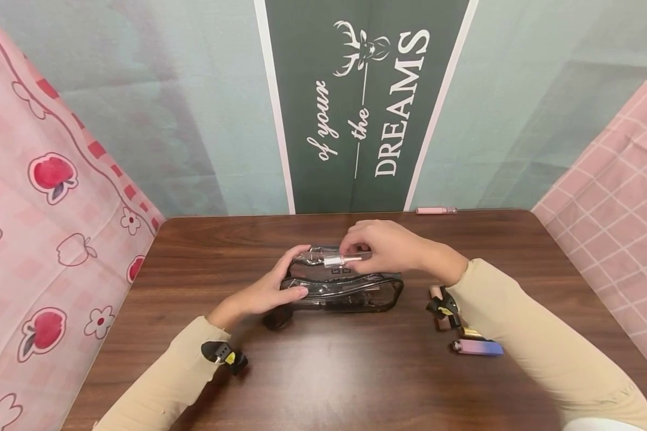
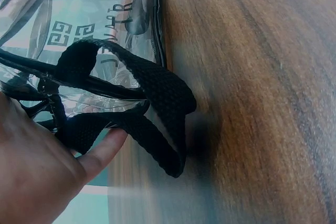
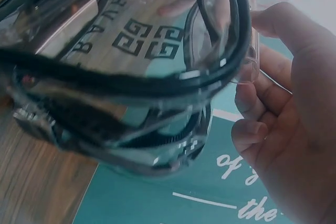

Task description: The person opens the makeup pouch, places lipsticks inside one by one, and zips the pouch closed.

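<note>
A clear zip pouch [image 1: 350, 299] with black trim lies on the table, its top side partly raised; a black strap loop [image 2: 163, 87] sticks out from its left end. My left hand [image 1: 266, 290] grips that left end, thumb on the near side and fingers on the far side. My right hand [image 1: 390, 245] pinches a lip gloss tube [image 1: 334, 261] with a shiny silver end, held just above the pouch's back part. In the right wrist view the tube [image 3: 254, 59] is partly hidden behind the pouch's edge. Inside the pouch shows a long pinkish item [image 3: 68, 27].
A pink lip gloss tube [image 1: 437, 211] lies at the table's back edge. Near my right forearm are a pink-to-blue tube [image 1: 480, 347], a gold-coloured item [image 1: 470, 333] and other small cosmetics, partly hidden by the wrist camera. Printed cloths hang behind and at both sides.
</note>
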